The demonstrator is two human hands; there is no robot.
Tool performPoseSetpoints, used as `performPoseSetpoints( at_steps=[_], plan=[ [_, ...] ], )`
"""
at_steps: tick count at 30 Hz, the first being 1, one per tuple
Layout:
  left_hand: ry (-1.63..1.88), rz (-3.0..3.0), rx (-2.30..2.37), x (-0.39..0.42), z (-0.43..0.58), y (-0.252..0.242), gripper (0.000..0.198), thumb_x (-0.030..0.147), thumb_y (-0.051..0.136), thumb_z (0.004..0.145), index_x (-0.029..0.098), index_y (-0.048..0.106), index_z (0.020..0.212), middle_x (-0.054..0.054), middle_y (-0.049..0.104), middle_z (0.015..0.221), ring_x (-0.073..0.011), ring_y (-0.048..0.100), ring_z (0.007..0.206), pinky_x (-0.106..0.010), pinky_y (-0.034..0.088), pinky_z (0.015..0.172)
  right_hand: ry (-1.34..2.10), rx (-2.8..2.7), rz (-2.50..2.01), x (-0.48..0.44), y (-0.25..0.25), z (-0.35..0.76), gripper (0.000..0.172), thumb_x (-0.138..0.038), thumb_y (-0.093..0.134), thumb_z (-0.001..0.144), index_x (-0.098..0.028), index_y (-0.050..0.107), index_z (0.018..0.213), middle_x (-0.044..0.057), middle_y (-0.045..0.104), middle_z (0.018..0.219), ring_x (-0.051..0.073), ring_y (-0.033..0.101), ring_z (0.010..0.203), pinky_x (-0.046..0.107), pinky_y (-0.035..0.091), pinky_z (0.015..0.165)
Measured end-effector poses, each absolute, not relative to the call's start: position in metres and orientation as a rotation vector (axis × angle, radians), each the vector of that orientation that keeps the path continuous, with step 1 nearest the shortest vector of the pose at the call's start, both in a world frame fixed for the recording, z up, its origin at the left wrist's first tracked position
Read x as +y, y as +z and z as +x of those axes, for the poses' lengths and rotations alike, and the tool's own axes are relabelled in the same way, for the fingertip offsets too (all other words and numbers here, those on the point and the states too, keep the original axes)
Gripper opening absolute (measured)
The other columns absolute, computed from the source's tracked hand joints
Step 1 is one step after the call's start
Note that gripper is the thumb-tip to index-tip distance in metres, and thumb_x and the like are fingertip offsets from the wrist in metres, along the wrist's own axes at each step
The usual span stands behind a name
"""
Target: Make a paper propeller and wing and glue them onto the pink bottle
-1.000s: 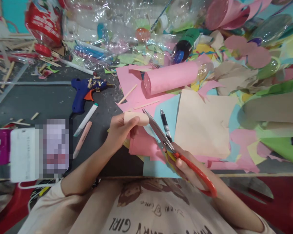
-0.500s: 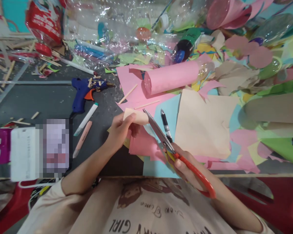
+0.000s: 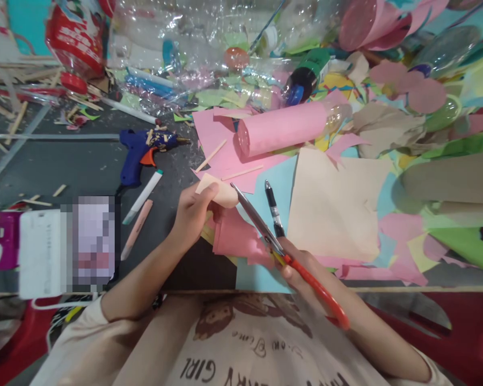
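Beige paper (image 3: 224,195) in pinching left hand (image 3: 192,214), scissors (image 3: 288,259) in gripping right hand (image 3: 312,267), pen (image 3: 272,206) alongside, pink-wrapped bottle (image 3: 284,128) beyond

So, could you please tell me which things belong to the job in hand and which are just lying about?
In use:
beige paper piece, in the left hand
scissors, in the right hand

Seemingly lying about:
blue glue gun
black pen
pink-wrapped bottle
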State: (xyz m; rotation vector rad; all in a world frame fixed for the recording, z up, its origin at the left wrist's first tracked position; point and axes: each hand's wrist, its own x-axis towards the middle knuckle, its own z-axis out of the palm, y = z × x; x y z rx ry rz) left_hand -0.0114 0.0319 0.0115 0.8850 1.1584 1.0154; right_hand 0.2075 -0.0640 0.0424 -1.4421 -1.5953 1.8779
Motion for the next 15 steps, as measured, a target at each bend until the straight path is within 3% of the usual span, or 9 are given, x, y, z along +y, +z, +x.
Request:
performPoseSetpoints(
  at_steps=[10, 15],
  plan=[
    [0.979, 0.882, 1.289, 0.035, -0.010, 0.016, 0.026, 0.034, 0.058, 0.078, 0.018, 0.053, 0.058, 0.003, 0.052, 0.043, -0.0080, 0.046, 0.035, -0.018, 0.034, 0.033, 1.873, -1.421, -1.544, -0.067, 0.044, 0.206, 0.062, -0.076, 0.038, 0.086, -0.022, 0.054, 0.112, -0.002, 0.047, 0.065, 0.013, 0.044, 0.054, 0.029, 0.042, 0.056],
    [1.029, 0.841, 1.315, 0.035, -0.008, 0.017, 0.023, 0.030, 0.060, 0.075, 0.018, 0.054, 0.057, 0.004, 0.049, 0.042, -0.0065, 0.042, 0.034, -0.018, 0.028, 0.032, 1.940, -1.363, -1.485, -0.076, 0.037, 0.218, 0.053, -0.064, 0.026, 0.096, -0.022, 0.051, 0.116, -0.006, 0.042, 0.056, 0.010, 0.035, 0.041, 0.026, 0.041, 0.045]
  ],
)
